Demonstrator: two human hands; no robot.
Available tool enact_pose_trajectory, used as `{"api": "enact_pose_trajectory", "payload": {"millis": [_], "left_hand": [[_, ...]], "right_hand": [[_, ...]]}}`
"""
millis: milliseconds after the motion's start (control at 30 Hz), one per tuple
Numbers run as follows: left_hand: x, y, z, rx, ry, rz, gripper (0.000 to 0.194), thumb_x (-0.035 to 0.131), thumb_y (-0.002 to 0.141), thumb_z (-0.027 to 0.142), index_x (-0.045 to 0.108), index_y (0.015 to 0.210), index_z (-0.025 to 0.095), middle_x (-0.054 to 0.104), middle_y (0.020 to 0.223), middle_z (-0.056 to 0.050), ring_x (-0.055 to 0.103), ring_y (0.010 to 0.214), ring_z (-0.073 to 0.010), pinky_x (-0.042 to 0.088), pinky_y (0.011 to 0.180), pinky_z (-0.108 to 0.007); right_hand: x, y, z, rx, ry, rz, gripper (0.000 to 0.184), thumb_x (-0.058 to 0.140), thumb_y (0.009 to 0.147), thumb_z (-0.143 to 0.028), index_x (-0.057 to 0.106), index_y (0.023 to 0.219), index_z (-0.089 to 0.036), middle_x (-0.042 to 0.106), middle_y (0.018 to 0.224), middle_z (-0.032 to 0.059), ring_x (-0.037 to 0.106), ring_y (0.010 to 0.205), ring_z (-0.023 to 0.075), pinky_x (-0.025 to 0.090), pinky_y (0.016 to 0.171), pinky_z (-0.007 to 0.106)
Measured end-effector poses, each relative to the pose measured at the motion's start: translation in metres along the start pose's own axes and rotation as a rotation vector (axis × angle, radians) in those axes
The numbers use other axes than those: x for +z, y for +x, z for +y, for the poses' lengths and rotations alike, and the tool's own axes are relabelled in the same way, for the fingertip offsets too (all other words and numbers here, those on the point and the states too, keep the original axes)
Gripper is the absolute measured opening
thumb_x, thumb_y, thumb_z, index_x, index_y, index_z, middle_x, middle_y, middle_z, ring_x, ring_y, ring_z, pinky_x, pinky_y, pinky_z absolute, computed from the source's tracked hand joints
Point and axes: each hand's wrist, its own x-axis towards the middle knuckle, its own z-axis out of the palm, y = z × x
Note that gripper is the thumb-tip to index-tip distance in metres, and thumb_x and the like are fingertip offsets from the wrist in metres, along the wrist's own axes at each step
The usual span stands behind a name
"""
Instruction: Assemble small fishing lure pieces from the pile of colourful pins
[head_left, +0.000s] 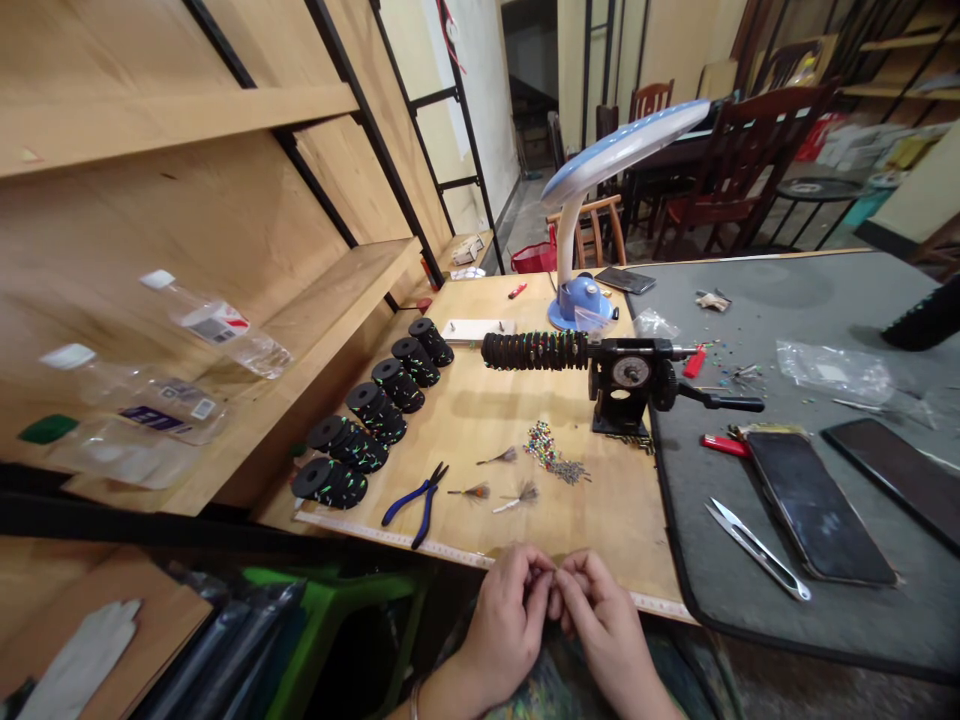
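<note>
My left hand (511,620) and my right hand (596,612) meet at the table's front edge, fingertips pinched together. Whatever lies between them is too small or hidden to make out. Beyond them on the wooden table lie several small dark feathery bundles (517,497), a pile of coloured beads (538,442) and a heap of tiny metal pieces (571,471). Blue-handled pliers (420,502) rest to the left, jaws apart. Behind the beads stands a black hand-cranked winder (630,385), its shaft carrying a row of black foam discs (534,350).
Several black foam spools (367,410) line the left edge beside a shelf with plastic bottles (214,325). A blue desk lamp (583,298) stands at the back. On the grey mat (720,640) at right lie thread snips (757,550), phones (825,505) and a red lighter (725,446).
</note>
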Motion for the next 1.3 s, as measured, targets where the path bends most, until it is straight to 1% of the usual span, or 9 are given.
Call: {"api": "enact_pose_trajectory", "payload": {"millis": [233,300,400,500,633,800,900,1067,1300], "left_hand": [[0.001,-0.003,-0.003,0.122,0.090,0.018,0.016,0.045,0.090,0.012,0.055,0.100,0.020,0.065,0.088,-0.006,0.063,0.081,-0.0189,0.050,0.074,-0.031],[0.001,-0.002,-0.003,0.037,-0.012,-0.005,0.017,0.047,0.090,0.015,0.054,0.104,0.020,0.067,0.090,-0.006,0.064,0.082,-0.0191,0.050,0.076,-0.031],[0.001,0.003,-0.001,-0.228,-0.319,-0.046,0.020,0.054,0.088,0.022,0.053,0.108,0.019,0.069,0.092,-0.007,0.065,0.084,-0.0188,0.051,0.076,-0.030],[0.000,0.010,0.002,-0.396,-0.578,-0.082,0.015,0.060,0.085,0.028,0.059,0.093,0.016,0.068,0.087,-0.006,0.064,0.084,-0.0188,0.050,0.077,-0.028],[-0.002,0.016,0.003,-0.395,-0.638,-0.083,0.020,0.064,0.083,0.033,0.060,0.074,0.015,0.061,0.072,-0.002,0.058,0.071,-0.0150,0.045,0.068,-0.024],[-0.007,0.020,0.005,-0.438,-0.812,-0.093,0.026,0.058,0.087,0.039,0.055,0.076,0.016,0.048,0.057,0.006,0.042,0.049,-0.0070,0.034,0.048,-0.018],[-0.011,0.023,0.009,-0.518,-0.983,-0.109,0.030,0.062,0.084,0.042,0.048,0.074,0.018,0.050,0.057,0.006,0.036,0.041,-0.0043,0.025,0.039,-0.016],[-0.030,0.027,0.020,-0.576,-1.266,-0.145,0.035,0.072,0.078,0.037,0.044,0.072,0.017,0.048,0.057,0.006,0.032,0.040,-0.0016,0.017,0.037,-0.012],[-0.075,0.026,0.039,-0.434,-1.464,-0.104,0.031,0.073,0.079,0.030,0.046,0.071,0.017,0.043,0.054,0.008,0.020,0.039,-0.0008,0.014,0.034,-0.011]], "right_hand": [[-0.004,0.002,-0.001,-0.058,-0.127,-0.012,0.034,0.045,0.091,-0.054,0.051,0.082,-0.021,0.056,0.057,-0.0029,0.052,0.051,0.0141,0.039,0.051,0.024],[-0.005,0.003,-0.001,-0.060,-0.141,-0.018,0.033,0.045,0.092,-0.052,0.049,0.081,-0.021,0.055,0.056,-0.0036,0.051,0.051,0.0141,0.038,0.051,0.024],[-0.006,0.003,-0.001,-0.062,-0.152,-0.015,0.032,0.043,0.093,-0.051,0.048,0.081,-0.022,0.053,0.055,-0.0043,0.050,0.050,0.0139,0.037,0.050,0.024],[-0.007,0.002,-0.002,-0.095,-0.200,-0.029,0.030,0.042,0.094,-0.047,0.048,0.080,-0.022,0.054,0.056,-0.0036,0.051,0.051,0.0145,0.038,0.052,0.024],[-0.008,0.001,-0.005,-0.153,-0.296,-0.061,0.025,0.041,0.095,-0.039,0.049,0.080,-0.021,0.056,0.058,-0.0025,0.055,0.054,0.0152,0.041,0.055,0.024],[-0.011,0.000,-0.012,-0.253,-0.425,-0.101,0.021,0.041,0.096,-0.030,0.050,0.079,-0.022,0.059,0.063,-0.0012,0.057,0.056,0.0145,0.042,0.056,0.023],[-0.013,0.001,-0.015,-0.356,-0.515,-0.099,0.019,0.043,0.095,-0.024,0.051,0.079,-0.022,0.061,0.067,-0.0001,0.057,0.060,0.0150,0.043,0.058,0.023],[-0.017,0.006,-0.019,-0.553,-0.606,-0.094,0.015,0.042,0.094,-0.017,0.052,0.085,-0.023,0.062,0.077,0.0030,0.058,0.071,0.0180,0.046,0.065,0.028],[-0.035,0.037,-0.018,-0.690,-0.740,-0.001,0.015,0.047,0.092,-0.014,0.058,0.092,-0.023,0.068,0.098,0.0079,0.059,0.090,0.0224,0.049,0.077,0.036]]}}
